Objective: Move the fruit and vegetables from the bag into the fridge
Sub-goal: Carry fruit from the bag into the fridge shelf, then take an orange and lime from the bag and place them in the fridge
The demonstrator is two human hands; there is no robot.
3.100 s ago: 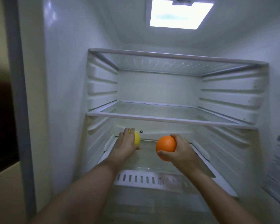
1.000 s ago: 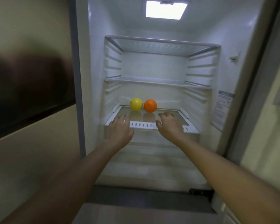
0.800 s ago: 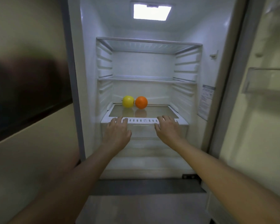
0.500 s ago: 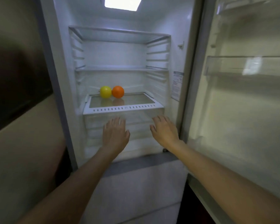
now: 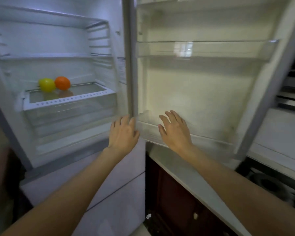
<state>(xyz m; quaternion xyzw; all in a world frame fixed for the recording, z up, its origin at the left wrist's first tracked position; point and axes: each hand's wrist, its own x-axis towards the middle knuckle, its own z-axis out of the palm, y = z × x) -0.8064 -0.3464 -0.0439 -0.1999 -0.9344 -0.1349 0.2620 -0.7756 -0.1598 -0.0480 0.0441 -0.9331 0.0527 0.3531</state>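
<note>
With 2 pieces of fruit on the glass shelf [image 5: 85, 90] of the fridge [image 5: 58, 40], I judge that one delivery is done and I am between trips. From the head camera, the yellow fruit [image 5: 46, 84] and the orange [image 5: 62, 83] sit touching each other at the back left of that shelf, above the clear drawer [image 5: 70, 114].

My left hand [image 5: 123, 133] hangs empty in front of the fridge's right edge, fingers loosely spread and holding nothing. My right hand [image 5: 174, 130] is empty as well, palm down and fingers released, hovering in front of the lowest bin of the open door [image 5: 203, 92]. I cannot tell whether either hand brushes the fridge or the door; both look just short of contact.

The next move, as I judge it, calls for finding the bag and taking out more produce with both free hands, while the door stands open for the return. Closing it would only make sense if the bag is empty.

The bag itself is nowhere in view, so I cannot say how much is left to move. The fridge's top and left side are cut off by the frame. The door bins and the counter [image 5: 279, 133] on the right are blurred, and what stands on that counter is too smeared to name. The dark cabinet [image 5: 177, 201] below the door shows little detail.
</note>
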